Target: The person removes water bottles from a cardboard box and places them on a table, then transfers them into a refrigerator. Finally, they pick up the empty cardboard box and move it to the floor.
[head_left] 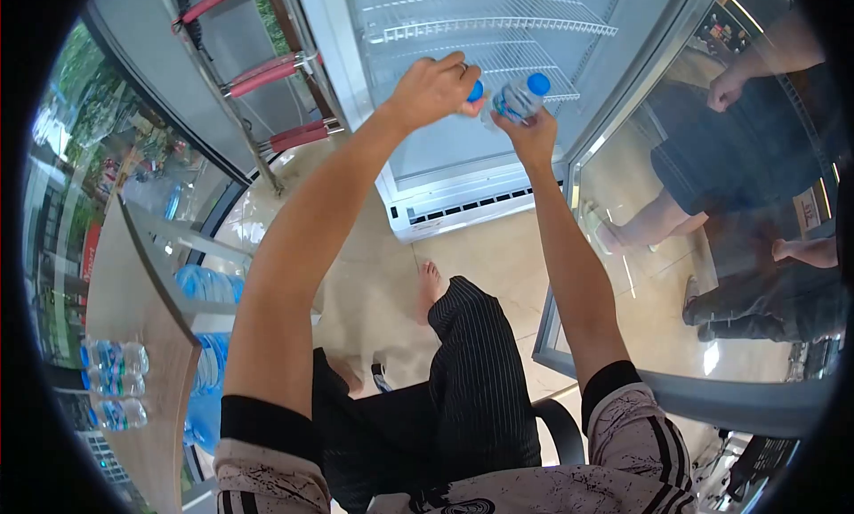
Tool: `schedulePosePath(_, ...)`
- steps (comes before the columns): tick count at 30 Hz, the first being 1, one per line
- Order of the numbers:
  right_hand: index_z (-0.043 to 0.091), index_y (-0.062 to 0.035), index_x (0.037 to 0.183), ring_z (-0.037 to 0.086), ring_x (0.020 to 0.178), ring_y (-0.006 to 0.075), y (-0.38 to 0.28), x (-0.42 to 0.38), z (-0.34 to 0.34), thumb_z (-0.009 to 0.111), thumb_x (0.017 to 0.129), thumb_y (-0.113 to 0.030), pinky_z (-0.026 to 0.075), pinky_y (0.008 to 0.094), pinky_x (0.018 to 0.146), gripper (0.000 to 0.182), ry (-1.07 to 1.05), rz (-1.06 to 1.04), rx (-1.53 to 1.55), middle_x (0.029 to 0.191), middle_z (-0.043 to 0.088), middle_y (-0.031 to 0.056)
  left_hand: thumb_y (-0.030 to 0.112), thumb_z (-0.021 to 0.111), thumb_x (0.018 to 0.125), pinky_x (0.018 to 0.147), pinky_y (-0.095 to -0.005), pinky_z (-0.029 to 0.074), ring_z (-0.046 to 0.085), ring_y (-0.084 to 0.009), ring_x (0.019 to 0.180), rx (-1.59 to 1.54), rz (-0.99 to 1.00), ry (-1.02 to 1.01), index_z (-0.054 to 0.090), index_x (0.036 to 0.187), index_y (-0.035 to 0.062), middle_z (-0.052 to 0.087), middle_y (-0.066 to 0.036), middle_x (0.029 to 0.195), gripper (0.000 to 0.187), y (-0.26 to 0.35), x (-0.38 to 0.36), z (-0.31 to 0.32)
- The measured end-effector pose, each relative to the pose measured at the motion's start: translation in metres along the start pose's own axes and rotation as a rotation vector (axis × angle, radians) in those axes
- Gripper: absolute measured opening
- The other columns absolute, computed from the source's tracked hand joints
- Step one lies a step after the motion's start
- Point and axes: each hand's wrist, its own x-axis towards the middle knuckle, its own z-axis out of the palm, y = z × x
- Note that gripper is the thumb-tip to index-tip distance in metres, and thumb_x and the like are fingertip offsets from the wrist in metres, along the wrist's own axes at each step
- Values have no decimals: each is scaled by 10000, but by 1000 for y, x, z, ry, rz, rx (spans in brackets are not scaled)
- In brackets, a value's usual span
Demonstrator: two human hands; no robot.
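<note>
My left hand (438,93) is closed round a small bottle by its top, and only the blue cap (476,90) and a little of the clear body show beside the fingers. Close to its right, my right hand (531,133) grips a clear water bottle (516,102) with a blue cap, tilted, from below. Both bottles are in front of the open fridge (463,140), near its white wire shelves (498,23). The palm side of my left hand is hidden.
The glass door (640,202) stands open on the right, with people visible through it. At left, a wooden tabletop (147,318) carries small bottles (116,369), with large blue bottles (209,363) beside it. A folded ladder (258,73) leans left of the fridge.
</note>
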Motion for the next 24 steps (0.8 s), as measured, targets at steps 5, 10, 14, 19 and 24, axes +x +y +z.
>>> schedulePosePath(5,624,7,961,629,833,163,44,54,24,807,606,-132,488,313,746,423,33,-80,-52,892,663,96,302,706,630,452,-303,473,564,-175,594,33,13,-18,562,739,71,509,-44,623,294,-37,-4,54)
schedulePosePath(10,620,3,925,634,813,186,94,96,43,823,568,-186,491,323,733,453,-3,-133,-149,867,662,111,340,712,647,467,-320,475,569,-231,560,8,-115,7,594,774,94,513,-56,656,301,-64,-22,92)
schedulePosePath(14,572,16,991,639,812,207,108,110,48,826,566,-216,500,322,738,547,-46,-155,-175,887,659,133,465,698,667,525,-346,498,611,-277,641,10,-445,-107,647,755,140,602,-80,755,340,-86,-25,102)
schedulePosePath(19,519,40,1096,635,832,220,128,128,55,831,552,-272,501,316,747,700,-131,-64,-197,917,653,155,620,615,674,892,-409,427,613,-271,963,42,-815,-335,702,928,101,642,-201,974,584,-105,-24,122)
schedulePosePath(24,557,32,1078,627,835,217,137,138,65,829,553,-290,495,318,761,673,-217,-46,-176,933,652,148,555,667,661,862,-415,433,606,-313,926,33,-879,-377,693,920,89,655,-162,934,534,-120,-33,134)
